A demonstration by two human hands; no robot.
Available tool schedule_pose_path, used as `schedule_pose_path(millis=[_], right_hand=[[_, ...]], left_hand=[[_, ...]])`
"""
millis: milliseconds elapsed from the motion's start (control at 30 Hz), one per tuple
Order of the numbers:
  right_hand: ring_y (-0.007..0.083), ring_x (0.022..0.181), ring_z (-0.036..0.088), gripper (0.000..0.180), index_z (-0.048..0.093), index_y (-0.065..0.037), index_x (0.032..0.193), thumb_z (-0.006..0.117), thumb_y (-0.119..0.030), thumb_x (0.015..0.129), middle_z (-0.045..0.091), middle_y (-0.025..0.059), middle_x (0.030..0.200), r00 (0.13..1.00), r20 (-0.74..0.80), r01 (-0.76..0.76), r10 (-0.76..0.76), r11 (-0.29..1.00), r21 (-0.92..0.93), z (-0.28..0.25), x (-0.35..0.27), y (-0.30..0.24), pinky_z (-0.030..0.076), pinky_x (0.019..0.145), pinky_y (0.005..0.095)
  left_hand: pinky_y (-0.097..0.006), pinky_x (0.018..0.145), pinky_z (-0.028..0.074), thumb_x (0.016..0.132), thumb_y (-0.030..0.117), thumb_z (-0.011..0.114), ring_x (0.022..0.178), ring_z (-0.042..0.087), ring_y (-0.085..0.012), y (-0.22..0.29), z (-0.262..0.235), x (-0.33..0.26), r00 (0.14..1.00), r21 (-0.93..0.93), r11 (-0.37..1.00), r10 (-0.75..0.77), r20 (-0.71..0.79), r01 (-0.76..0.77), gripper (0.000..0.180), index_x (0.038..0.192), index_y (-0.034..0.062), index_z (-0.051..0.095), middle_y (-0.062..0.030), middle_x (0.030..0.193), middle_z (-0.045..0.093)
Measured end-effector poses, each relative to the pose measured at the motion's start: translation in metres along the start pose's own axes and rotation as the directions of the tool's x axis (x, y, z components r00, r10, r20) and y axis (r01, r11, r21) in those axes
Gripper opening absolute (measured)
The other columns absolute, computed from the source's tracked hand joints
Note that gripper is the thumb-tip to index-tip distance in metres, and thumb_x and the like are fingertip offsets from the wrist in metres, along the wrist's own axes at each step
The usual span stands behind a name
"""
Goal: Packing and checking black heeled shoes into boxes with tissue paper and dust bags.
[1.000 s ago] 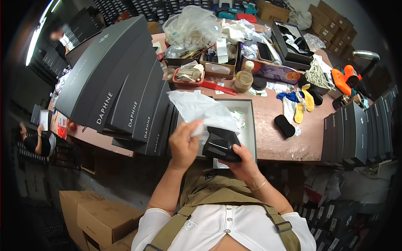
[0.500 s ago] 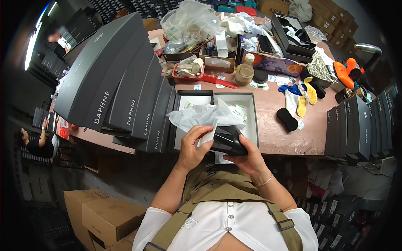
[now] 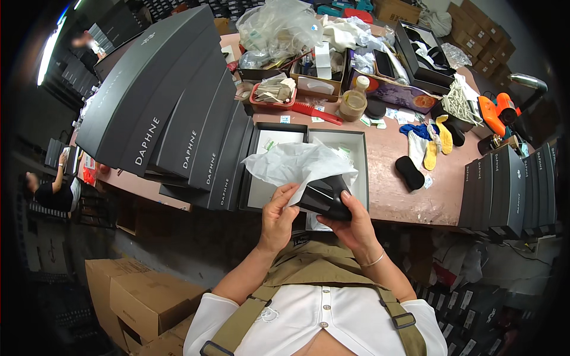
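My left hand (image 3: 277,216) and my right hand (image 3: 354,223) hold a black shoe (image 3: 323,197) between them at the table's near edge. A sheet of white tissue paper (image 3: 295,162) is draped over the shoe's far end, and my left fingers pinch its lower edge against the shoe. Just behind the shoe lies an open dark shoe box (image 3: 357,155) with a white lining, partly hidden by the paper.
A fanned stack of dark grey box lids (image 3: 172,113) leans at the left. Dark boxes (image 3: 510,190) stand at the right edge. Black and yellow shoe inserts (image 3: 424,151), a tape roll (image 3: 352,105), a red comb (image 3: 314,113) and cluttered trays fill the far table. Cardboard cartons (image 3: 136,291) sit on the floor.
My hands drew the shoe and tissue paper down toward my body, off the box. The paper, first raised in my left hand, now lies over the shoe.
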State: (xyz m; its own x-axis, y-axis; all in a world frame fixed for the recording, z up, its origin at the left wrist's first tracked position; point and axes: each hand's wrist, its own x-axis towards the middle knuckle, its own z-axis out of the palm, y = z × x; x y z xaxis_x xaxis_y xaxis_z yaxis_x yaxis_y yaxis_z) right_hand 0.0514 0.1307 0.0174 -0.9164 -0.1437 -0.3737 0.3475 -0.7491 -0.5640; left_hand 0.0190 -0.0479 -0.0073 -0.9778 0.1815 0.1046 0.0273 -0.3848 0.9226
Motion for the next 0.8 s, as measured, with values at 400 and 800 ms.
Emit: schedule_pose_path(millis=[400,800], right_hand=[[0.0230,0.106,0.061,0.040,0.054,-0.004,0.123,0.054,-0.033,0.096,0.061,0.0114,0.118,1.000,0.019,0.007,-0.006,0.999,-0.040,0.0006,0.0030,0.0046,0.055,0.085,0.0436],[0.0212,0.104,0.061,0.042,0.050,-0.001,0.125,0.053,-0.031,0.096,0.061,0.0123,0.117,1.000,0.011,0.012,-0.012,0.999,-0.040,0.0079,0.0001,0.0034,0.055,0.086,0.0410]], left_hand=[[-0.027,0.096,0.040,0.085,0.002,0.062,0.106,0.052,-0.0139,-0.0038,0.0013,0.0016,0.994,-0.051,0.998,-0.036,-0.102,0.031,0.028,0.112,-0.0078,0.063,-0.0093,0.117,0.055],[-0.027,0.095,0.041,0.084,0.001,0.061,0.106,0.053,-0.0142,0.0003,0.0018,0.0029,0.995,-0.040,0.999,-0.004,-0.096,0.000,0.028,0.110,-0.0081,0.063,-0.0103,0.118,0.055]])
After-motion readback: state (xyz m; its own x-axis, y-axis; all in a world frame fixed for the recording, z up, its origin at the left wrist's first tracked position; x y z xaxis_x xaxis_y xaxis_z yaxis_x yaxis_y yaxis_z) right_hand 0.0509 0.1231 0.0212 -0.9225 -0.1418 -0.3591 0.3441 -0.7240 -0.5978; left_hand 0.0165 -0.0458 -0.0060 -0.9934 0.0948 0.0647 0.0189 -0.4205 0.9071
